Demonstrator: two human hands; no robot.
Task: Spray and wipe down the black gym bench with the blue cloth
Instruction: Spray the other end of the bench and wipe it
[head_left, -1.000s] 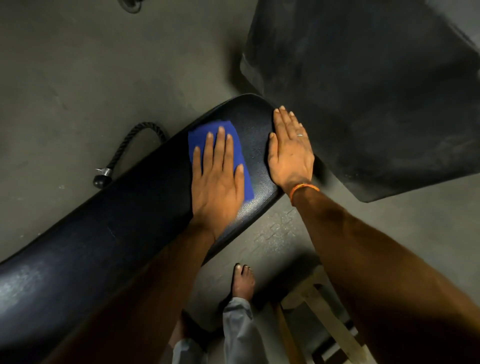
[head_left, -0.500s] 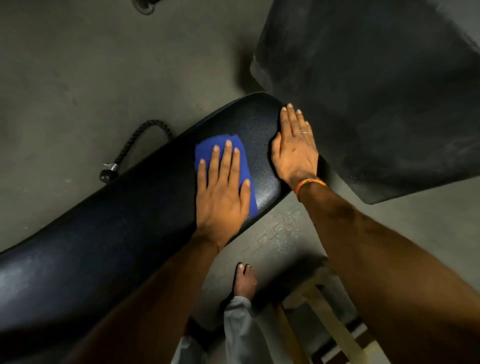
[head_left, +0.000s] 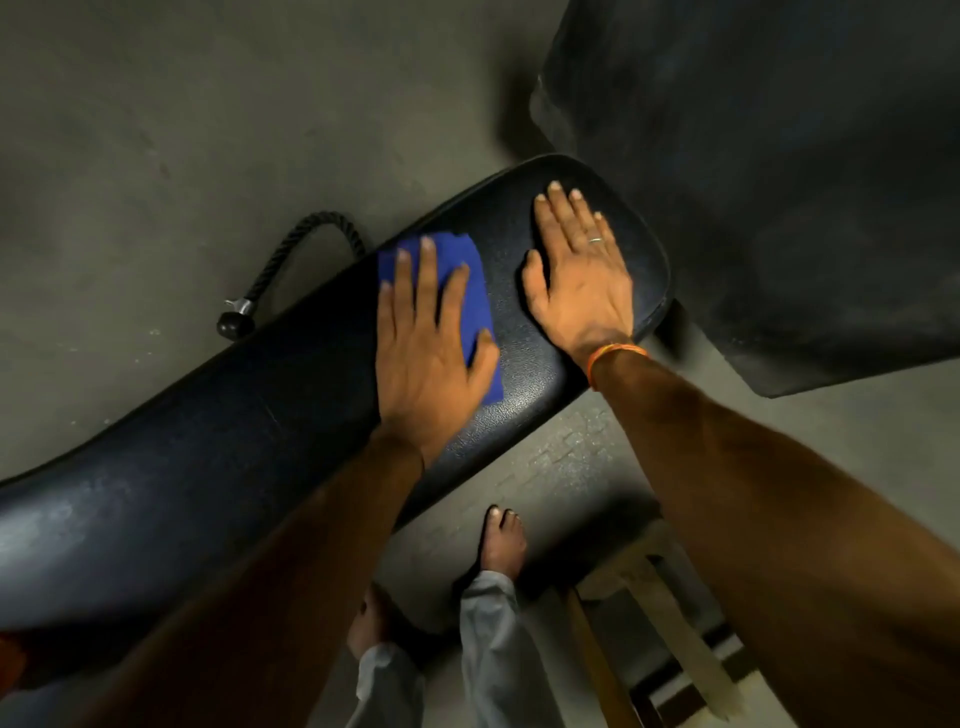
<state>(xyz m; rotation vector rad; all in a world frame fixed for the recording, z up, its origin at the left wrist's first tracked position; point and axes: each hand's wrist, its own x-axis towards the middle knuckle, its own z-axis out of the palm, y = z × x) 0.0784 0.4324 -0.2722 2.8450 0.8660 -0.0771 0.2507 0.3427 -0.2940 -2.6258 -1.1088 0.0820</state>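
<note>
Grey concrete flooring (head_left: 156, 130) fills the background, with a large dark rubber mat (head_left: 779, 182) laid at the upper right. Across it the long black padded vinyl gym bench (head_left: 208, 467) is set diagonally, its rounded end near the mat. The right hand (head_left: 576, 275) is laid flat and open on that end, gripping nothing. The left hand (head_left: 431, 353) is spread flat, pressing the folded blue cloth (head_left: 470, 291) onto the pad just beside it. For a good wipe, even palm pressure and overlapping strokes along the pad's length would be advised. A black rope handle (head_left: 306, 244) is seen beyond the bench. No spray bottle is visible; the bench's lower-left end is cut off.
</note>
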